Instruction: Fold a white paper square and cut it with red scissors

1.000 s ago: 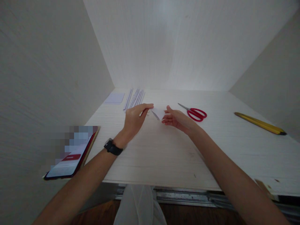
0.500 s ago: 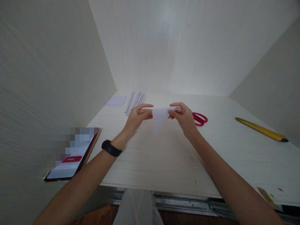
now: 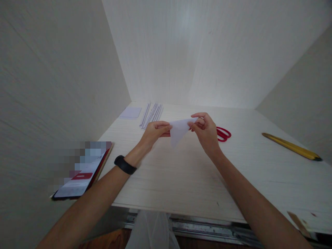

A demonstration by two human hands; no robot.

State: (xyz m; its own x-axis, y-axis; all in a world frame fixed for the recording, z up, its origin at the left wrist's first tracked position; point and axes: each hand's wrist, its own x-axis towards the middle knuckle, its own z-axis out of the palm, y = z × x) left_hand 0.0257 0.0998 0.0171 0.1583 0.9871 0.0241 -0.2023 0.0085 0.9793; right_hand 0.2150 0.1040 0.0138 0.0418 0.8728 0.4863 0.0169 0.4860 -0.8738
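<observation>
A white paper triangle (image 3: 178,131) is stretched between my two hands above the table, one point hanging down. My left hand (image 3: 155,132), with a black band on its wrist, pinches the triangle's upper left corner between thumb and fingers. My right hand (image 3: 204,130) grips the upper right side, thumb in front and index finger raised apart from the rest. Just beyond the right hand lie the red handles of a pair of scissors (image 3: 224,134); their blades are hidden behind the hand.
Several narrow folded paper strips (image 3: 153,114) lie at the back left, beside a flat paper square (image 3: 131,112). A phone (image 3: 83,176) is at the left edge. A yellow tool with a dark tip (image 3: 292,146) rests at right. White panels enclose the table (image 3: 176,183).
My left thumb and fingers have closed on the triangle's left corner. The left hand has lowered slightly, and the triangle's top edge now slants down to the left.
</observation>
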